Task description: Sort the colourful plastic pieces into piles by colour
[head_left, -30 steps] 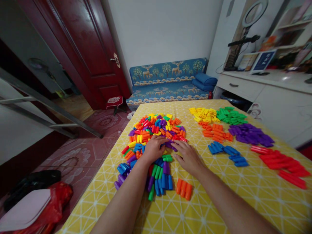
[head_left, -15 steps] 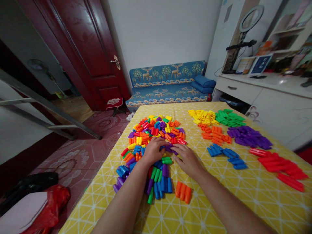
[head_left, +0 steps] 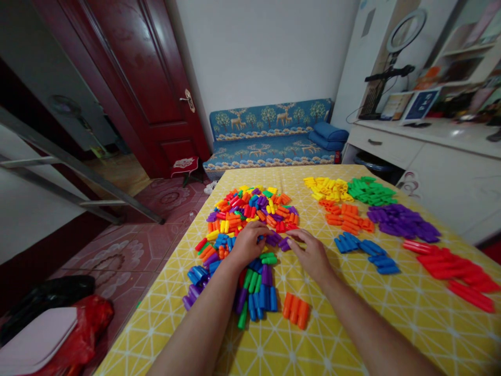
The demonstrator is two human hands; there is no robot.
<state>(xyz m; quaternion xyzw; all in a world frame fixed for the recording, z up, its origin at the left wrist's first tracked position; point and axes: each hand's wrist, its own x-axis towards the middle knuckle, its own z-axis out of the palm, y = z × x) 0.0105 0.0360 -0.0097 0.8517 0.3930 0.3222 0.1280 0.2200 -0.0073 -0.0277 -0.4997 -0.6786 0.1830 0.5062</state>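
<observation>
My left hand [head_left: 251, 243] reaches over the near part of a mixed pile [head_left: 250, 209] of small bullet-shaped plastic blocks. Its fingers are curled, with their tips at a purple block [head_left: 273, 238]; part of a blue block shows by its thumb. My right hand [head_left: 312, 254] hovers at the pile's right side, thumb and fingers apart. Another purple block [head_left: 284, 244] lies just off its fingertips. Below my hands are green blocks [head_left: 269, 258], blue blocks [head_left: 256, 303] and a separate orange group [head_left: 296, 310].
On the right of the yellow patterned tablecloth [head_left: 332, 339] lie single-colour groups: yellow [head_left: 327, 188], green [head_left: 371, 191], orange [head_left: 346, 216], purple [head_left: 403, 222], blue [head_left: 367, 252] and red [head_left: 450, 269]. A blue sofa [head_left: 270, 133] and white cabinet [head_left: 450, 177] stand beyond.
My right hand has shifted slightly right, and its fingers have come away from the purple blocks. My left hand stays nearly in place. The view has moved a little.
</observation>
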